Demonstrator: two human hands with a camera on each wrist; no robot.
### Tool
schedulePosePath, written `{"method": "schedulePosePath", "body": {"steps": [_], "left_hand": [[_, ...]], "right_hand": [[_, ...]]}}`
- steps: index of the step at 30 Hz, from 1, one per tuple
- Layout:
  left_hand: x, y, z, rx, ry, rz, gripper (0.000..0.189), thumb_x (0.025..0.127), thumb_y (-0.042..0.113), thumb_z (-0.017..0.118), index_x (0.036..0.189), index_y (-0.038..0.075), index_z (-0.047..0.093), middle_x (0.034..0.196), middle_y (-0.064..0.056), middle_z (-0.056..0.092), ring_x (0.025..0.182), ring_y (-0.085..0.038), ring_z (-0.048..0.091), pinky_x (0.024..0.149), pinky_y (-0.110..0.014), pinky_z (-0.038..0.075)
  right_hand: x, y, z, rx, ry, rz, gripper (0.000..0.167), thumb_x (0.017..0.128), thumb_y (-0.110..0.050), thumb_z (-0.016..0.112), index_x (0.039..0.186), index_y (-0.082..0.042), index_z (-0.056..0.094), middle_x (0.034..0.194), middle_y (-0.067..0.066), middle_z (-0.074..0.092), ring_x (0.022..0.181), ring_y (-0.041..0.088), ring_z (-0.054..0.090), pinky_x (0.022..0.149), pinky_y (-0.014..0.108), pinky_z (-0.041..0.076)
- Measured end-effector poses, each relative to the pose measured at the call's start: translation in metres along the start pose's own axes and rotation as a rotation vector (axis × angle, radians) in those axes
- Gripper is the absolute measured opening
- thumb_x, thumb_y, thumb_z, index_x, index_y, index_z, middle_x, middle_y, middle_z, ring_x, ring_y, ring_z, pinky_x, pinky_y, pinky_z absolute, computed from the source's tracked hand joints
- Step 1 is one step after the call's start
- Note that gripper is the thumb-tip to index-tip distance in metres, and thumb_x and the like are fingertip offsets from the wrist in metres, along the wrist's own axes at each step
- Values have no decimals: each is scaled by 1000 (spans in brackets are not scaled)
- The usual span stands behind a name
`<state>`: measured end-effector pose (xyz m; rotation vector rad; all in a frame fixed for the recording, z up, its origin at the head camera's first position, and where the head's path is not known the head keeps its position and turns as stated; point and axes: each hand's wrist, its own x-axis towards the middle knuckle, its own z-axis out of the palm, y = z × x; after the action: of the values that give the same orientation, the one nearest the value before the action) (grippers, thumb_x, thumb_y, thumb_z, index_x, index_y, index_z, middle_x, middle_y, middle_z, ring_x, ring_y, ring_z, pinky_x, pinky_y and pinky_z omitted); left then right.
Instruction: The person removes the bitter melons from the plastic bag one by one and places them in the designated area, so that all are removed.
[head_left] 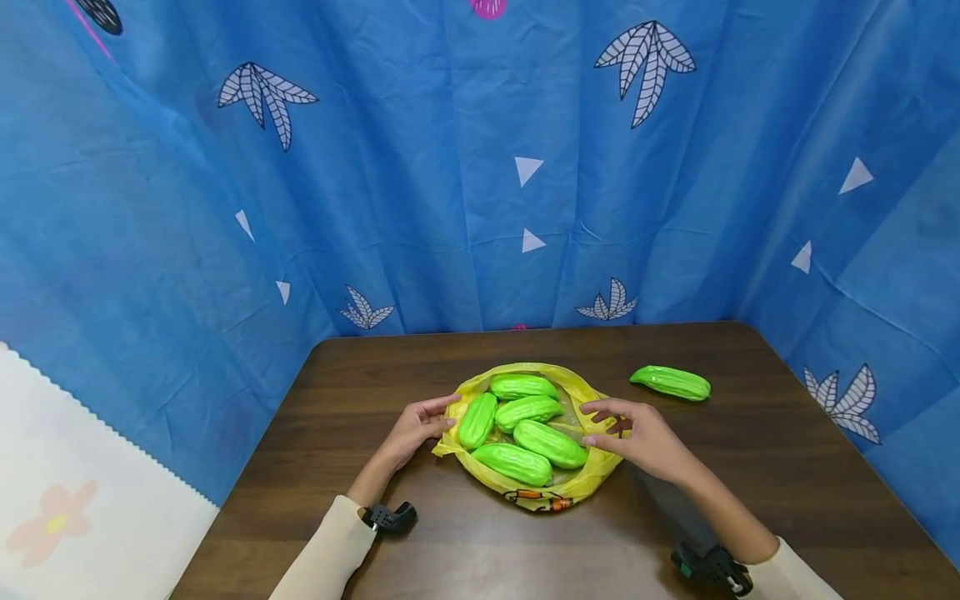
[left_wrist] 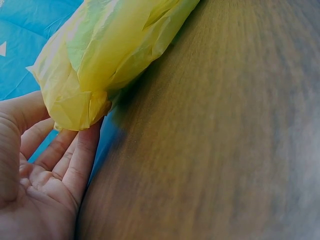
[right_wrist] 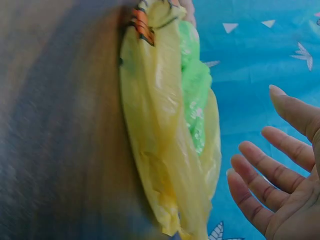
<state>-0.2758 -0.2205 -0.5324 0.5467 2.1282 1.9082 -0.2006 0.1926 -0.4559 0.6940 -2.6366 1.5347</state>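
A yellow plastic bag (head_left: pixel 480 477) lies spread open on the table, its rim rolled outward in a ring. Several bright green, ridged bitter melons (head_left: pixel 551 443) rest inside it. At the bag's left rim is my left hand (head_left: pixel 411 432), fingers fairly straight and their tips touching the plastic; in the left wrist view a bag corner (left_wrist: pixel 75 110) sits between thumb and fingers. My right hand (head_left: pixel 637 433) hovers by the right rim with fingers spread; the right wrist view shows this hand (right_wrist: pixel 285 180) apart from the bag, holding nothing.
One more bitter melon (head_left: pixel 671 382) lies alone on the dark wooden table (head_left: pixel 360 375), behind and right of the bag. A blue patterned curtain (head_left: pixel 420 192) hangs along the back and sides. White cloth (head_left: pixel 82 467) with a flower print is at the left.
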Motion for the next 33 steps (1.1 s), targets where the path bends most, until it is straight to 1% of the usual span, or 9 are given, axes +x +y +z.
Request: {"method": "schedulePosePath", "body": {"steps": [3, 5, 7, 11, 14, 18, 23, 26, 33], "left_hand": [[0, 0, 0, 0, -1, 0, 50, 96, 6, 68, 144, 1, 56, 114, -14, 67, 77, -9, 64, 64, -21, 55], [0, 0, -1, 5, -3, 3, 49, 96, 6, 67, 144, 1, 56, 116, -15, 67, 78, -9, 65, 65, -22, 55], [0, 0, -1, 4, -6, 2, 49, 97, 5, 67, 144, 1, 55, 116, -16, 67, 79, -10, 66, 66, -22, 56], [0, -1, -2, 10, -2, 2, 49, 96, 5, 67, 144, 1, 56, 108, -12, 68, 76, -9, 65, 63, -21, 55], [0, 0, -2, 10, 2, 6, 49, 96, 5, 68, 144, 1, 56, 106, -9, 68, 75, -9, 64, 62, -21, 53], [0, 0, -2, 14, 2, 2, 49, 96, 6, 68, 144, 2, 56, 105, -7, 68, 73, -9, 62, 60, -20, 52], [-1, -1, -1, 38, 5, -4, 49, 97, 7, 68, 144, 3, 57, 95, -6, 64, 67, -10, 56, 57, -20, 47], [-1, -2, -1, 43, 7, -3, 49, 97, 8, 68, 144, 3, 57, 95, -6, 64, 67, -10, 56, 57, -20, 47], [1, -2, -1, 28, 4, 1, 49, 97, 8, 68, 144, 3, 57, 101, -7, 67, 70, -9, 59, 58, -20, 49]], "right_hand": [[-2, 2, 5, -6, -14, -5, 42, 89, -29, 81, 127, -16, 70, 126, 12, 69, 108, 30, 65, 85, 43, 57], [-3, 3, 8, -8, -23, -5, 41, 89, -30, 81, 127, -18, 70, 126, 11, 69, 108, 29, 65, 85, 47, 57], [-3, 4, 10, -10, -31, -3, 42, 89, -29, 81, 127, -18, 69, 125, 12, 69, 108, 30, 66, 85, 49, 57], [-1, 6, 14, -18, -47, -20, 42, 90, -25, 80, 128, -14, 69, 123, 13, 69, 107, 33, 66, 85, 49, 57], [-1, 7, 17, -20, -62, -29, 43, 90, -25, 79, 130, -10, 68, 125, 14, 68, 108, 34, 65, 86, 49, 57], [-2, 10, 21, -12, -90, -14, 49, 90, -27, 80, 132, -7, 66, 127, 12, 67, 110, 33, 65, 89, 51, 56], [-3, 12, 24, -3, -139, 4, 53, 90, -27, 79, 134, -4, 64, 128, 11, 67, 111, 32, 65, 91, 51, 55], [-2, 13, 26, -13, -154, 10, 51, 90, -26, 79, 134, -4, 64, 126, 12, 68, 110, 31, 65, 91, 49, 56], [1, 15, 29, -39, -166, 28, 48, 91, -26, 79, 131, -4, 66, 125, 11, 68, 109, 30, 65, 89, 44, 56]]}}
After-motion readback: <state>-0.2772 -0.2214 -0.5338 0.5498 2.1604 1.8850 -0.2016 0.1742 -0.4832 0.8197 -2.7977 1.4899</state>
